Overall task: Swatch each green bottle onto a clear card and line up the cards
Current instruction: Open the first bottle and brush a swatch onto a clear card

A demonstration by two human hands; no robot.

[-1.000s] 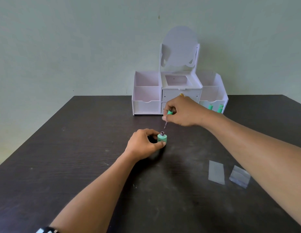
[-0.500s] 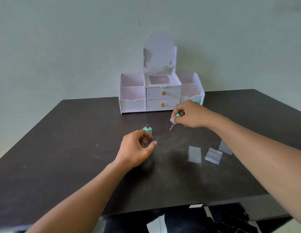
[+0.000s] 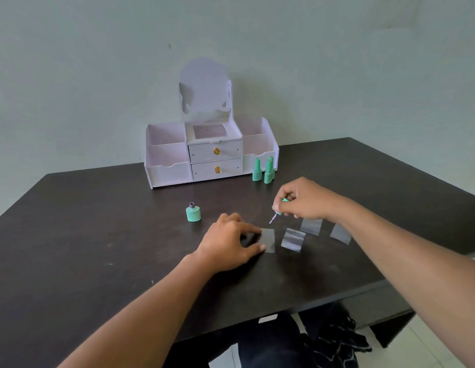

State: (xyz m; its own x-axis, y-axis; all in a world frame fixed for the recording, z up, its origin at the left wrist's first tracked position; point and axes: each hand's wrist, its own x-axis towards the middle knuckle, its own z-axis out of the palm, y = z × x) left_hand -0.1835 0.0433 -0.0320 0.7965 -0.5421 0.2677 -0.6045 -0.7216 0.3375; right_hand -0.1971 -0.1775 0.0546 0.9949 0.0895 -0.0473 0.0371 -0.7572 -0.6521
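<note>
An uncapped green bottle (image 3: 193, 213) stands alone on the dark table (image 3: 98, 235). My right hand (image 3: 304, 199) grips its green brush cap (image 3: 279, 209), the brush tip pointing down-left just above the cards. My left hand (image 3: 229, 245) rests fingers spread on the left edge of a clear card (image 3: 268, 240), pinning it flat. Three more clear cards lie to the right: one (image 3: 293, 239), one (image 3: 311, 226) and one (image 3: 340, 234). Three capped green bottles (image 3: 264, 170) stand by the organiser.
A white vanity organiser (image 3: 210, 152) with two drawers and open side bins stands at the back against the wall. The table's near edge runs under my forearms; dark clothing on my lap (image 3: 297, 341) shows below it.
My left hand let go of the open bottle and moved right onto the leftmost card. My right hand carried the brush down toward the cards. The view pulled back.
</note>
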